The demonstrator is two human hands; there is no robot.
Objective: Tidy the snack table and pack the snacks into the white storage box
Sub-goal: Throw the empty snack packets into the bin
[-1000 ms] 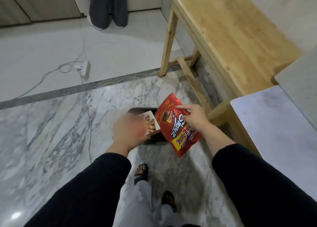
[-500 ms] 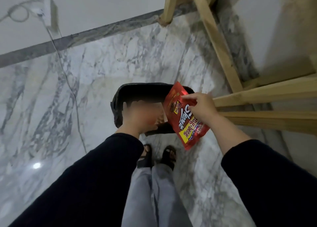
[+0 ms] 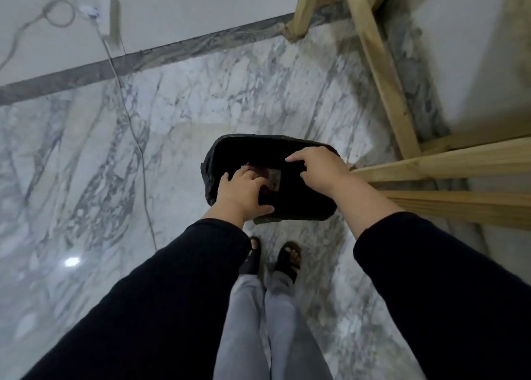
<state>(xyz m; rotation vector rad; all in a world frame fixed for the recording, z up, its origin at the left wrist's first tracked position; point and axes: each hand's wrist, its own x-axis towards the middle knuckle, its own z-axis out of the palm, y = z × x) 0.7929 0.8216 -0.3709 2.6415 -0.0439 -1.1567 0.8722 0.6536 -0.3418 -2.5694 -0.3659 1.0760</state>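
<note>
A black bin (image 3: pixel 304 207) lined with a black bag stands on the marble floor just in front of my feet. Both my hands hover over its mouth. My left hand (image 3: pixel 244 191) is above the bin's near left side with fingers spread, holding nothing. Over the right side of the bin, my right hand (image 3: pixel 319 169) has relaxed fingers and is also empty. Dimly inside the bin, between the hands, lie reddish snack wrappers (image 3: pixel 271 178). The white storage box is not in view.
A wooden table frame (image 3: pixel 382 72) with its crossbars runs along the right, close to the bin. A white power strip (image 3: pixel 106 14) and its cable (image 3: pixel 138 138) lie on the floor to the left. My sandalled feet (image 3: pixel 287 259) stand right behind the bin.
The red snack packet has left my right hand and the small packet has left my left hand; both hands are now empty over the bin. My view has tilted further down.
</note>
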